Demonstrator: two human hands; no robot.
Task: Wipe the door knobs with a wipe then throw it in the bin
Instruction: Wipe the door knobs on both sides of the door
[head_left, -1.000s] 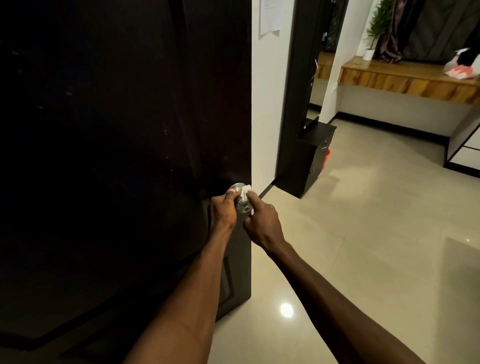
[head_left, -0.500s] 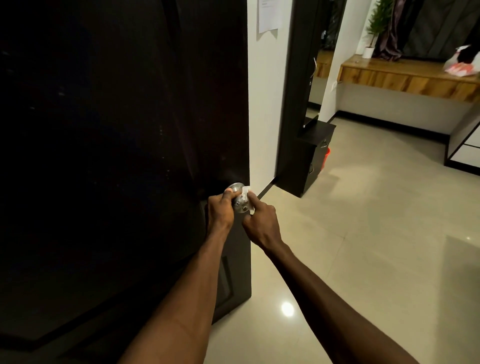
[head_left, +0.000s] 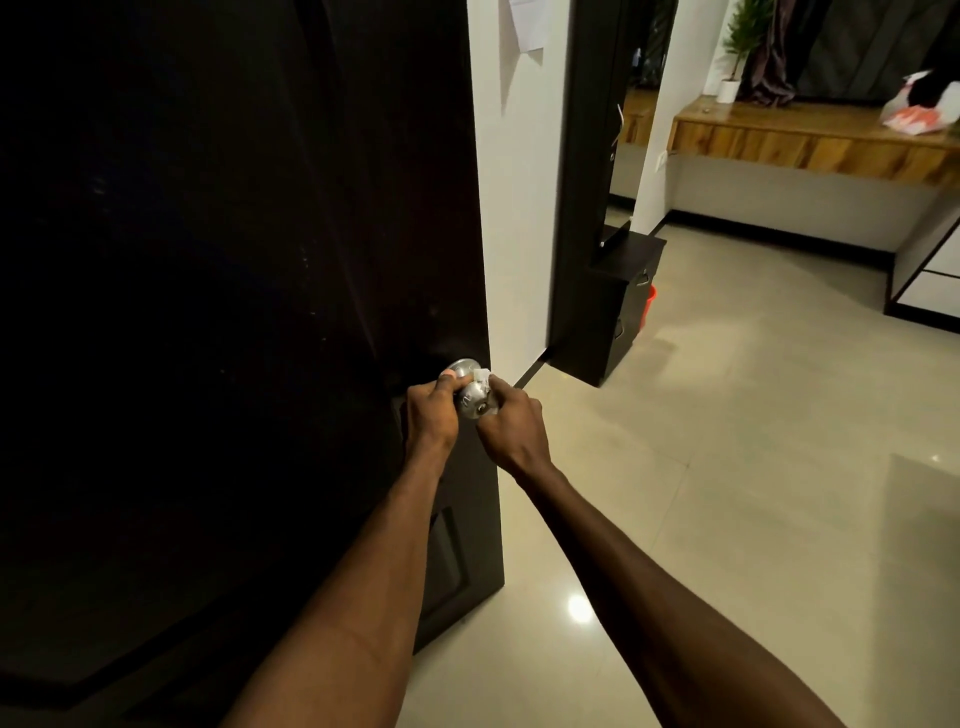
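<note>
Little moved | both hands (head_left: 431, 415) (head_left: 511, 423) grip knob (head_left: 474, 400) | wipe (head_left: 482, 375) mostly hidden

- A dark cabinet (head_left: 621, 306) stands on the tiled floor (head_left: 753, 415), beyond the hands, to their right.
- A wooden worktop (head_left: 810, 137) far beyond them carries a potted plant (head_left: 737, 47).

The knob (head_left: 474, 401) — round, shiny silver metal — juts from the dark door (head_left: 234, 312) near its free edge, its face turned toward the camera. The wipe (head_left: 482, 375), small, white and crumpled, sits against the knob at about one o'clock — mostly hidden.
</note>
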